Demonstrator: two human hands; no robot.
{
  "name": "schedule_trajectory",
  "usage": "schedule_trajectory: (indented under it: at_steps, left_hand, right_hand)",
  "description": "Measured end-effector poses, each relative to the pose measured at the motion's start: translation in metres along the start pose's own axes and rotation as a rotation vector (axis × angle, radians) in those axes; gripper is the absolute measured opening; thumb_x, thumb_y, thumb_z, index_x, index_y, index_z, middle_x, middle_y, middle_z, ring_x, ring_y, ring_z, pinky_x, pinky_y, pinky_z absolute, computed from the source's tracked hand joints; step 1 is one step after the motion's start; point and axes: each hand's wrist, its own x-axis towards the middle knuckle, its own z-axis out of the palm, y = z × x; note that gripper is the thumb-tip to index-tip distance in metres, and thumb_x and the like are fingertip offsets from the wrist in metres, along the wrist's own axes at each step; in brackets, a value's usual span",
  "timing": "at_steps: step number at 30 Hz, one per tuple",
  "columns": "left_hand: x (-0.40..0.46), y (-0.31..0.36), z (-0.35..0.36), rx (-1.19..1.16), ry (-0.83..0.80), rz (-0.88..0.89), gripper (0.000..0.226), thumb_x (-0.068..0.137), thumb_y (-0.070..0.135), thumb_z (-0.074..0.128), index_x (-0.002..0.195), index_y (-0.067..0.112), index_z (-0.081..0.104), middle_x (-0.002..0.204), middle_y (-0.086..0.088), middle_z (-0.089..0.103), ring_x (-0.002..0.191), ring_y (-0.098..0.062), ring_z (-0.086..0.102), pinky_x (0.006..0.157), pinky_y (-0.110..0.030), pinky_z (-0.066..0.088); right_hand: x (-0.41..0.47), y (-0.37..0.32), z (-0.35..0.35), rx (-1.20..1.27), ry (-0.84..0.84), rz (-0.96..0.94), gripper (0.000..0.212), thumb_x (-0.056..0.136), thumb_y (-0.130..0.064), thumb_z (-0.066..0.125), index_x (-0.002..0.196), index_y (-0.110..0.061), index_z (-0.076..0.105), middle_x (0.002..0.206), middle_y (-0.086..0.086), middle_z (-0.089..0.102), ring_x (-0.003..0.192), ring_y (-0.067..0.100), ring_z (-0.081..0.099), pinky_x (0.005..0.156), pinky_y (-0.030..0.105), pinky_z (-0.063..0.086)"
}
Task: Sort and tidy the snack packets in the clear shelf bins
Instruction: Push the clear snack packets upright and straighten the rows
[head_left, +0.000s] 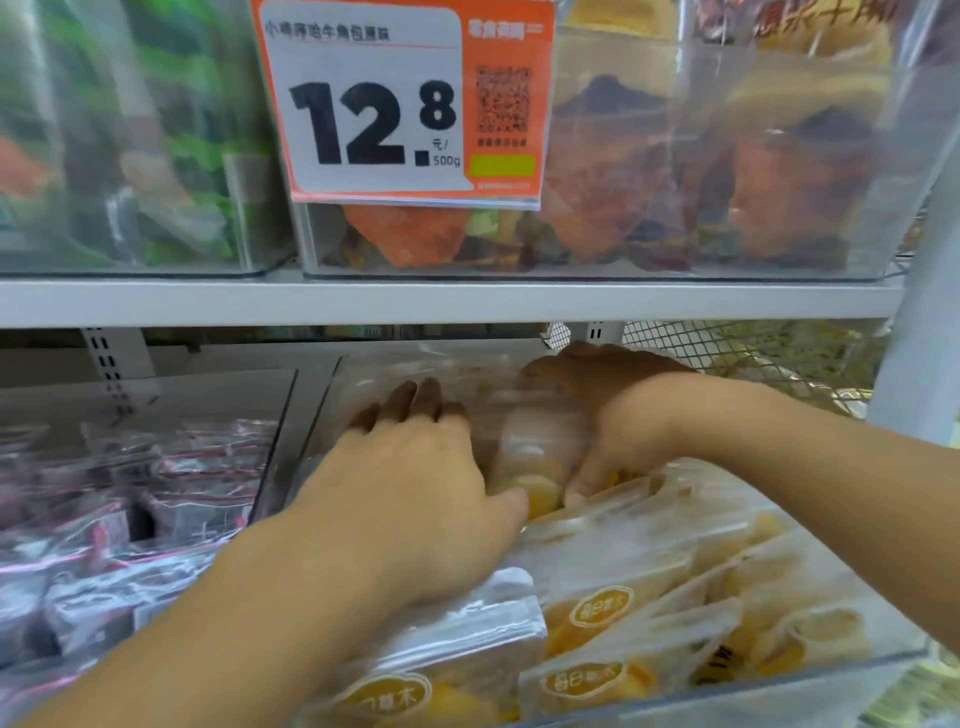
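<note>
Both hands reach into the clear bin (332, 395) on the lower shelf, working one blurred yellow packet (530, 462) near the bin's back wall. The right hand (613, 415) curls its fingers and thumb round the packet, apparently to stand it upright. The left hand (415, 488) lies spread with fingers fairly straight, thumb touching the packet's lower end, likely steadying it above the loose packets (623, 623) heaped toward the front edge.
</note>
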Motion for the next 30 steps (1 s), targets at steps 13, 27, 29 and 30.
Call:
schedule_trajectory:
  at_steps: [13, 27, 29, 30]
  left_hand:
    - [0.006, 0.009, -0.005, -0.010, 0.044, 0.053, 0.051, 0.100, 0.065, 0.018, 0.079, 0.025, 0.043, 0.082, 0.008, 0.049, 0.079, -0.015, 0.049, 0.075, -0.037, 0.038]
    - [0.003, 0.010, -0.003, 0.034, 0.001, 0.025, 0.051, 0.101, 0.059, 0.030, 0.140, 0.027, 0.040, 0.151, -0.005, 0.036, 0.136, -0.028, 0.037, 0.101, -0.039, 0.038]
    - [0.002, 0.006, -0.003, -0.011, 0.034, 0.052, 0.054, 0.099, 0.061, 0.031, 0.147, 0.036, 0.037, 0.159, 0.000, 0.027, 0.144, -0.026, 0.026, 0.109, -0.042, 0.034]
    - [0.003, 0.004, -0.003, -0.037, 0.041, 0.067, 0.053, 0.099, 0.061, 0.032, 0.146, 0.038, 0.038, 0.158, 0.003, 0.029, 0.144, -0.025, 0.026, 0.111, -0.041, 0.034]
  right_hand:
    - [-0.001, 0.032, -0.003, 0.080, 0.001, -0.027, 0.028, 0.093, -0.024, 0.064, 0.066, -0.023, 0.056, 0.069, -0.007, 0.054, 0.071, 0.020, 0.052, 0.062, 0.028, 0.043]
    - [-0.001, 0.038, -0.018, 0.277, -0.190, -0.072, 0.047, 0.082, -0.015, 0.078, 0.124, -0.027, 0.062, 0.116, -0.012, 0.063, 0.110, 0.012, 0.059, 0.091, 0.023, 0.049]
    - [0.008, 0.032, -0.008, 0.216, -0.114, -0.062, 0.023, 0.085, -0.012, 0.073, 0.097, -0.029, 0.063, 0.091, -0.011, 0.063, 0.092, 0.016, 0.061, 0.071, 0.024, 0.048]
    - [0.012, 0.030, -0.002, 0.180, -0.074, -0.056, 0.018, 0.088, -0.013, 0.069, 0.088, -0.028, 0.059, 0.082, -0.010, 0.061, 0.083, 0.017, 0.060, 0.064, 0.024, 0.046]
